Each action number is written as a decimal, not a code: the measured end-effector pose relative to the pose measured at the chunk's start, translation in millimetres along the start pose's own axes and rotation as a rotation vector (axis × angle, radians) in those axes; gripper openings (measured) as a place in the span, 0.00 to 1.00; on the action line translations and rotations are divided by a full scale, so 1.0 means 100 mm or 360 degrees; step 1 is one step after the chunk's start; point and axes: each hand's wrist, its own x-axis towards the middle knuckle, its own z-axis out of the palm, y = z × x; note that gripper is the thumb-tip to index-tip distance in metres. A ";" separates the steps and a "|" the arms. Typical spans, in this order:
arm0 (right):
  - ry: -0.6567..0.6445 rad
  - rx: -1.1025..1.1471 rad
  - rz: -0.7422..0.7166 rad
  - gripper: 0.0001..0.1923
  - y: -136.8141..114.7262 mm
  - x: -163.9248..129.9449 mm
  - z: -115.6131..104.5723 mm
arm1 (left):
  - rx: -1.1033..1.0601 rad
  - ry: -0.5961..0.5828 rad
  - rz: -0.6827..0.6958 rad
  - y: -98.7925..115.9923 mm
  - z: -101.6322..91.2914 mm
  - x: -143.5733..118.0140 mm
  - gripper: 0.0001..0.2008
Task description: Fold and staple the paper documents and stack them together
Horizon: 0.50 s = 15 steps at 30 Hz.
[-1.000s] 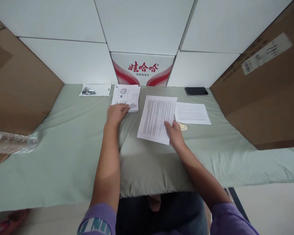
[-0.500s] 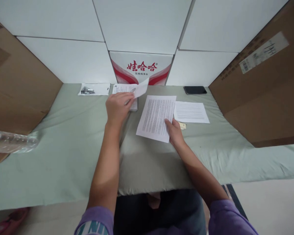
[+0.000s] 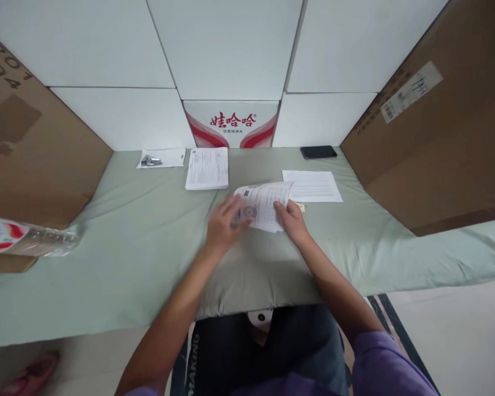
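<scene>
In front of me my right hand [image 3: 292, 223] is closed on the right edge of several printed sheets of paper [image 3: 266, 201], thumb on top. The upper sheet is curved and carries a round stamp and a small dark square. My left hand [image 3: 224, 226], smeared by motion, has its thumb and fingers at the left edge of that upper sheet. A stack of printed paper [image 3: 207, 169] lies beyond my left hand. Partly behind the held sheets is another printed page [image 3: 315, 187], lying flat on the cloth. A small yellowish object [image 3: 300, 207] shows just behind my right hand.
A green cloth [image 3: 119, 242] covers the table. White boxes [image 3: 231, 49] line the back, and cardboard boxes [image 3: 429, 137] stand at both sides. A phone [image 3: 318, 152], a white packet [image 3: 171, 158] with dark metal-looking pieces, and a plastic bottle [image 3: 51, 239] lie about.
My left hand has come from the paper stack down and right with a sheet, which now lies over the sheets in my right hand. The view has shifted slightly.
</scene>
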 end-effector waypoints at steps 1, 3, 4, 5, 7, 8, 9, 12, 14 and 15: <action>-0.0023 -0.0017 -0.0068 0.25 -0.04 -0.03 -0.03 | -0.0171 0.0087 -0.0153 -0.03 -0.01 0.04 0.23; -0.0073 -0.0008 -0.0146 0.25 -0.09 -0.08 -0.07 | -0.0583 0.0123 -0.0395 -0.08 0.01 0.12 0.28; -0.0087 0.0007 -0.0162 0.25 -0.10 -0.09 -0.09 | -0.0765 0.0107 -0.0473 -0.11 0.03 0.16 0.29; -0.0096 0.0025 -0.0164 0.25 -0.09 -0.10 -0.09 | -0.0897 0.0099 -0.0526 -0.13 0.07 0.20 0.28; -0.0102 0.0062 -0.0139 0.25 -0.04 -0.11 -0.08 | -0.1000 0.0147 -0.0571 -0.16 0.16 0.23 0.25; -0.0100 0.0080 -0.0118 0.26 -0.01 -0.11 -0.07 | -0.1008 0.0185 -0.0571 -0.18 0.21 0.23 0.23; -0.0090 0.0095 -0.0098 0.26 0.02 -0.11 -0.06 | -0.1006 0.0223 -0.0561 -0.20 0.27 0.21 0.22; -0.0065 0.0087 -0.0068 0.27 0.09 -0.11 -0.03 | -0.0990 0.0310 -0.0557 -0.26 0.39 0.14 0.22; -0.0101 0.0043 -0.0083 0.27 0.11 -0.11 -0.03 | -0.0974 0.0293 -0.0589 -0.28 0.43 0.11 0.23; -0.0130 0.0023 -0.0095 0.26 0.12 -0.11 -0.04 | -0.0971 0.0275 -0.0603 -0.28 0.43 0.11 0.23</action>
